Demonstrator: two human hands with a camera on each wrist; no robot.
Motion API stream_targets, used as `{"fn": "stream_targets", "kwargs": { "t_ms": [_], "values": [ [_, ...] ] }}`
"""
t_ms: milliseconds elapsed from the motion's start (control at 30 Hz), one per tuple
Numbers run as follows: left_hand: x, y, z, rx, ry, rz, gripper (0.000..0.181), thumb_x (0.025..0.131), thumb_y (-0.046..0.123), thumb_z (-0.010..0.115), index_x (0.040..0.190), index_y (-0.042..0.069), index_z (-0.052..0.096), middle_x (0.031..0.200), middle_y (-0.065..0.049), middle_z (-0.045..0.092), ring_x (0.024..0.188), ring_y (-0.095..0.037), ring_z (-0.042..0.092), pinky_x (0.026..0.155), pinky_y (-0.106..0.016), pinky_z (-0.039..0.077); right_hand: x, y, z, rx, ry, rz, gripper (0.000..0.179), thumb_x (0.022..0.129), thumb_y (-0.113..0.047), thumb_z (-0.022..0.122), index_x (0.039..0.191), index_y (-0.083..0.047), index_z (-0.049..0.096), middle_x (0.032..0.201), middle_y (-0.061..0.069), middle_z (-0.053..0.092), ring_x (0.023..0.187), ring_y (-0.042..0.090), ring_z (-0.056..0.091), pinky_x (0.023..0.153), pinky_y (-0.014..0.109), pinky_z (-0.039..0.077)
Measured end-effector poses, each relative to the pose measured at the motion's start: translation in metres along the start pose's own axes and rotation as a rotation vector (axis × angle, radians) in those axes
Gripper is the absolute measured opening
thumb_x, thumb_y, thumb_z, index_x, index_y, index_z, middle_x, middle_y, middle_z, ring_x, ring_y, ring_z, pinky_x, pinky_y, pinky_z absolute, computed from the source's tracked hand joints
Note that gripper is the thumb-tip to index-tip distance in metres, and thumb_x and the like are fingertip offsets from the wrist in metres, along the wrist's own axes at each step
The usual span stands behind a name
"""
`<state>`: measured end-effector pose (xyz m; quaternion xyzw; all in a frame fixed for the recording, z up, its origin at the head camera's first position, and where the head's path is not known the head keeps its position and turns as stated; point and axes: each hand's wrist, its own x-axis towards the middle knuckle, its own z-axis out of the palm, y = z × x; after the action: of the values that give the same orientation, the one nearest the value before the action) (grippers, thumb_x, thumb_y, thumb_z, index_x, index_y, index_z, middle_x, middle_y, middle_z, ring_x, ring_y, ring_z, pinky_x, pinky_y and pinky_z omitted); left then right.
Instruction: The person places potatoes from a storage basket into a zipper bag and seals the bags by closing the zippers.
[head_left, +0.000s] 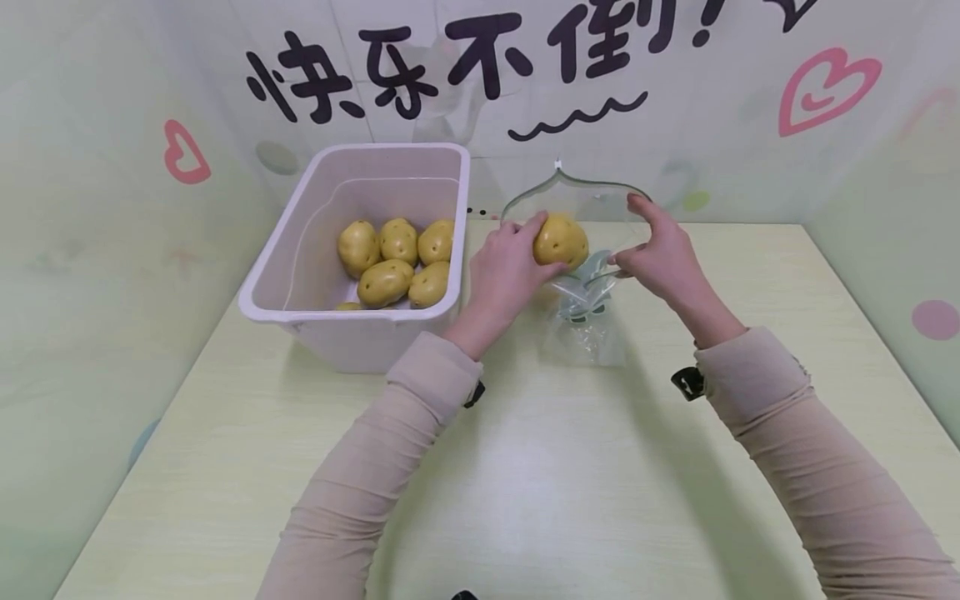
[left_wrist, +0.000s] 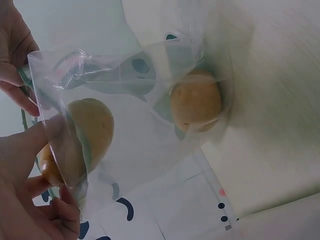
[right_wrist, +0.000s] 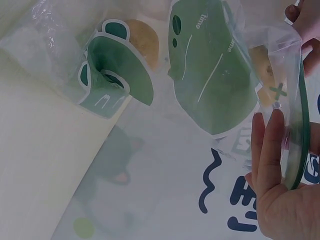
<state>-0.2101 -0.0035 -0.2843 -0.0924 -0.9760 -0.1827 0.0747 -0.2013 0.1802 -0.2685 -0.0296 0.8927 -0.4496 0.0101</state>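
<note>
A clear zip bag [head_left: 587, 333] with a green cartoon print [right_wrist: 215, 75] hangs above the table, its green-edged mouth spread wide. My left hand [head_left: 504, 267] grips a yellow potato [head_left: 562, 241] at that mouth, with some fingers against the bag's edge. In the left wrist view the held potato lies partly behind the clear plastic. On the opposite side, my right hand [head_left: 666, 252] holds the bag's rim between thumb and fingers. Another potato [left_wrist: 196, 102] sits at the bottom of the bag; the print partly covers it in the right wrist view.
To the left stands a white plastic bin [head_left: 360, 340] with several potatoes [head_left: 385, 283] inside. The pale table [head_left: 540, 467] meets a wall [head_left: 510, 183] with black lettering close behind the bag. Side walls flank the table.
</note>
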Motion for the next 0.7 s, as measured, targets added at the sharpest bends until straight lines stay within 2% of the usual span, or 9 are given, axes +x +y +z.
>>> {"fn": "stream_targets", "kwargs": {
  "t_ms": [233,367,533,700],
  "values": [
    [0.0025,-0.0004,0.0017,-0.061,-0.058,-0.034,0.064,0.080,0.038,0.073,0.135,0.017,0.049,0.124,-0.007,0.062,0.108,-0.024,0.061,0.083,-0.037,0.054,0.0000,-0.0009,0.0011,-0.002,0.000,0.001,0.079,0.084,0.000,0.055,0.152,-0.010,0.017,0.159,0.008,0.020,0.055,-0.012,0.054,0.059,0.012,0.043],
    [0.0036,-0.0018,0.0032,-0.094,-0.075,-0.045,0.051,0.085,0.031,0.069,0.132,0.017,0.054,0.124,-0.003,0.063,0.106,-0.022,0.060,0.076,-0.032,0.054,-0.0001,-0.0009,0.0012,-0.003,-0.001,0.002,0.078,0.084,0.000,0.055,0.152,-0.010,0.016,0.159,0.007,0.020,0.055,-0.012,0.054,0.060,0.013,0.044],
    [0.0034,-0.0026,0.0029,-0.102,-0.077,-0.036,0.048,0.088,0.030,0.065,0.133,0.021,0.053,0.125,0.001,0.062,0.106,-0.020,0.059,0.070,-0.030,0.053,0.0000,-0.0013,0.0013,0.002,-0.002,-0.005,0.078,0.084,0.001,0.055,0.152,-0.010,0.016,0.159,0.006,0.020,0.055,-0.012,0.055,0.059,0.014,0.044],
    [0.0026,-0.0016,0.0011,-0.119,-0.051,-0.013,0.046,0.088,0.029,0.064,0.132,0.022,0.053,0.126,0.001,0.062,0.108,-0.020,0.058,0.074,-0.032,0.054,0.0001,-0.0015,0.0010,-0.004,-0.002,-0.006,0.077,0.085,0.001,0.054,0.152,-0.011,0.017,0.159,0.005,0.020,0.055,-0.012,0.055,0.058,0.014,0.044]
  ]
}}
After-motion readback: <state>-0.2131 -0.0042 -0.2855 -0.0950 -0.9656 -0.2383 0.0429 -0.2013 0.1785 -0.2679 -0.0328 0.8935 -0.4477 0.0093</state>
